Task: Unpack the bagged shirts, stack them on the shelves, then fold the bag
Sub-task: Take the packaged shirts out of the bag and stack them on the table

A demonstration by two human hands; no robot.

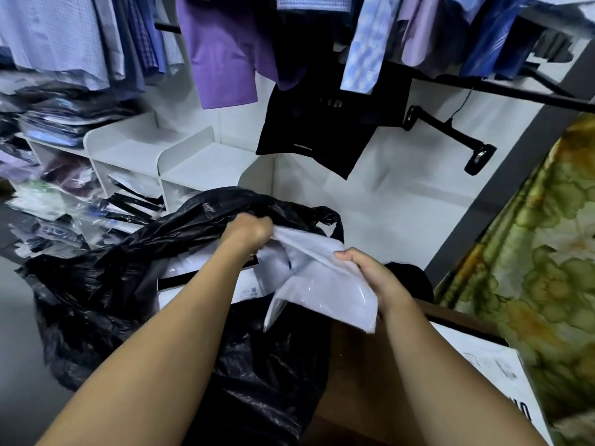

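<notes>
Mid-frame: right hand point(370, 275) pinched wrapped shirt point(322, 284) at mouth of black bag point(122, 272). Left hand point(248, 233) clenched on shirt's far corner, possibly bag rim too; blurred. Risk: slick wrapper slipping, or snagged bag tipping, spilling shirts short of shelves point(206, 162), upper left.

Black clip hanger point(450, 132), hanging black tote point(322, 127), floral fabric point(547, 252)

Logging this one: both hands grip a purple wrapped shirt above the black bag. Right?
Not quite: the head view shows the wrapped shirt is white, not purple. The left hand and right hand both grip it above the black bag.
</notes>
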